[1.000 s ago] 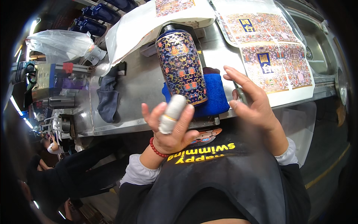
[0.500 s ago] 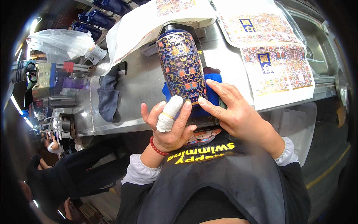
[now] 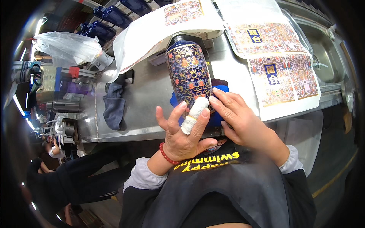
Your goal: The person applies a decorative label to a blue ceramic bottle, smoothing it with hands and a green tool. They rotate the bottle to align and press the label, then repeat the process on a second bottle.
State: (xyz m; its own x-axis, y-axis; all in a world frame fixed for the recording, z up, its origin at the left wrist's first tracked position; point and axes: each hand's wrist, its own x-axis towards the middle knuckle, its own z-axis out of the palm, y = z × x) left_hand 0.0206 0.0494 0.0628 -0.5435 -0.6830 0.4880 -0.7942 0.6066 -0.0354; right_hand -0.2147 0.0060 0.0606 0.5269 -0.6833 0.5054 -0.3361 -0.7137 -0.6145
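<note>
Toward 12 o'clock, the patterned blue bottle (image 3: 189, 70) lies with its base end over a blue towel (image 3: 222, 88). At its 6 o'clock end, the left hand (image 3: 183, 138) spreads its fingers apart, one in a white wrap (image 3: 195, 115); toward 5 o'clock, the right hand (image 3: 243, 121) reaches the bottle's edge, though whether it clamps anything I cannot tell.
</note>
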